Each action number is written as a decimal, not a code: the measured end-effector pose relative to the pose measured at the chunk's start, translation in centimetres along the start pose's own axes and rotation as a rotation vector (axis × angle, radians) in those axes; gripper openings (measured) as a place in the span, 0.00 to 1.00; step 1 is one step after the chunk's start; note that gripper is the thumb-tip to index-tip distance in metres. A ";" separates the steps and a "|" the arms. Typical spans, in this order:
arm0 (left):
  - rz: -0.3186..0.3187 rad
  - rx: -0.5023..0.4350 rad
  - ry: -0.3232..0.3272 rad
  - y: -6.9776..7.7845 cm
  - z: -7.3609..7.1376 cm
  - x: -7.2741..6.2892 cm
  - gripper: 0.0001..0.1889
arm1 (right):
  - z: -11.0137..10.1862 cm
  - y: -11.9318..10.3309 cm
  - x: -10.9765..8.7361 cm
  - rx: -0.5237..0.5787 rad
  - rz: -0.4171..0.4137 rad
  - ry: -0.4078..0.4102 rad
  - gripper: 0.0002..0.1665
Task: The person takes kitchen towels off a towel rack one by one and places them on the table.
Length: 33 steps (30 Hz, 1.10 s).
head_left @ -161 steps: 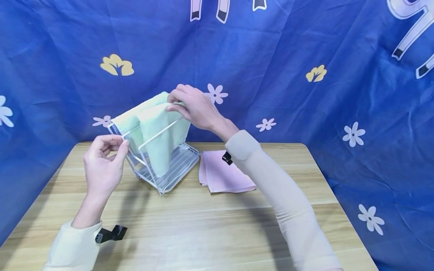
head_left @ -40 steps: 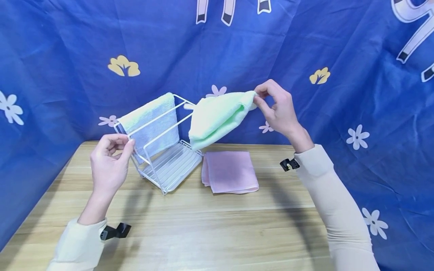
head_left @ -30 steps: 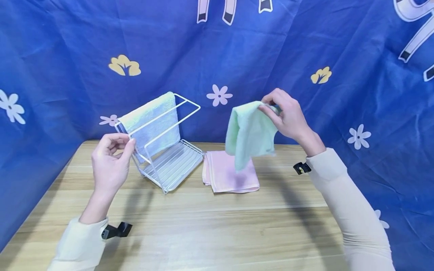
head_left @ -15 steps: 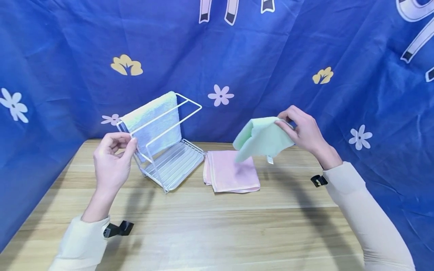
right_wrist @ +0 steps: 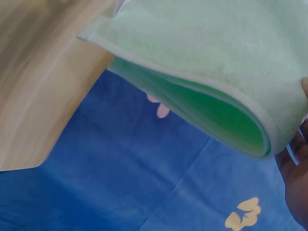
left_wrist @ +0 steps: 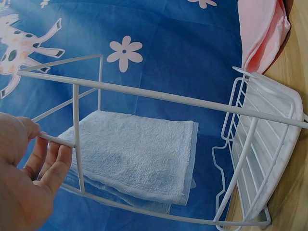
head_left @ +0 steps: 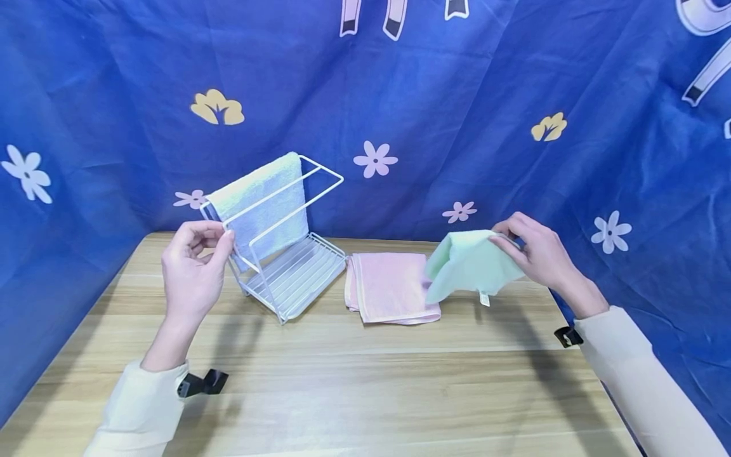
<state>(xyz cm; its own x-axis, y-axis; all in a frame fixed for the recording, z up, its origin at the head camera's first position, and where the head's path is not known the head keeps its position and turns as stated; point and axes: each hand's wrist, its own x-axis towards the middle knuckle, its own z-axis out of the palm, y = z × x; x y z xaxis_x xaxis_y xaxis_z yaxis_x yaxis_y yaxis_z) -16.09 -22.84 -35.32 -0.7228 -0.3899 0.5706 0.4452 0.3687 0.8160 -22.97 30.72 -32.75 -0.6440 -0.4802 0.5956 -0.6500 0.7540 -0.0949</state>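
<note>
My left hand point(head_left: 194, 270) pinches a side bar of the white wire rack point(head_left: 312, 270) between thumb and fingers. A folded light-blue towel point(head_left: 257, 184) hangs over the rack's rear bar, while the nearer bars are bare. On the right, my right hand point(head_left: 539, 254) pinches the upper edge of a folded pale-green towel point(head_left: 471, 260). That towel droops above the table, its white tag showing, and its left corner overlaps the pink towel in the head view. The right wrist view shows the green towel point(right_wrist: 216, 48) with its fold gaping beside the fingers.
A folded pink towel point(head_left: 394, 285) lies on the wooden table point(head_left: 354, 387), between the rack and the green towel. Behind the table hangs a blue curtain point(head_left: 411, 89) with printed flowers. The table's right edge runs under my right forearm.
My right hand lifted the green towel off the rack's bars, carried it right past the pink towel and lowered it toward the table. My left hand kept its hold on the rack.
</note>
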 end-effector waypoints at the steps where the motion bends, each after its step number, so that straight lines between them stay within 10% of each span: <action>1: 0.000 0.002 0.000 0.0 0.0 0.0 0.06 | 0.0 0.1 -0.3 -0.002 0.003 -0.004 0.08; 33: 0.001 0.012 0.000 -0.1 0.1 -0.1 0.07 | -2.7 0.3 -6.5 -0.063 -0.012 -0.081 0.17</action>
<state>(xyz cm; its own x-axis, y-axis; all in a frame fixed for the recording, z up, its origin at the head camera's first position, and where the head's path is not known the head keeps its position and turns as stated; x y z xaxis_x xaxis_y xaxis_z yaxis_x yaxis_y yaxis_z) -16.09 -22.78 -35.42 -0.7222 -0.3896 0.5716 0.4398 0.3792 0.8141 -17.84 35.29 -34.50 -0.6685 -0.5221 0.5297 -0.6330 0.7733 -0.0367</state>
